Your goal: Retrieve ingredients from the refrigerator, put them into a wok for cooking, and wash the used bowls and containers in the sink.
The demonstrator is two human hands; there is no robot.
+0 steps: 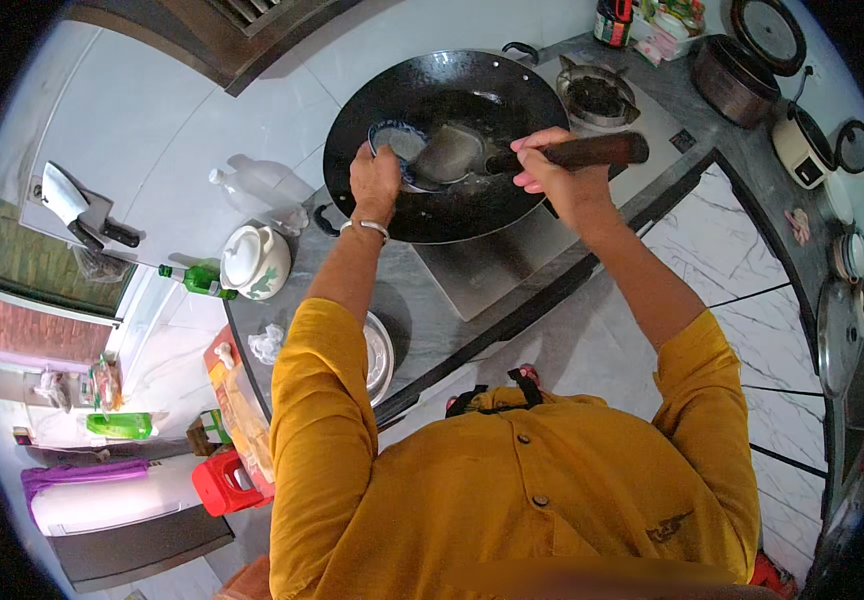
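Note:
A large black wok (432, 225) sits on the stove at the top middle. My left hand (376, 178), with a bangle at the wrist, grips the rim of a blue-patterned bowl (399, 139) held over the wok. In my right hand (558, 171) is the dark handle of a wok spatula (449, 154), whose metal blade lies at the bowl's right side. Whether the blade touches the bowl or is partly inside it, I cannot tell. Something pale shows in the bowl, and the wok's inside has a wet shine.
Left of the wok stand a lidded white pot (256, 262), a clear plastic jug (259, 191) and a green bottle (199, 280). A metal basin (379, 360) is near my left arm. A second burner (597, 94), a dark pot (736, 79) and a rice cooker (803, 146) are at the right.

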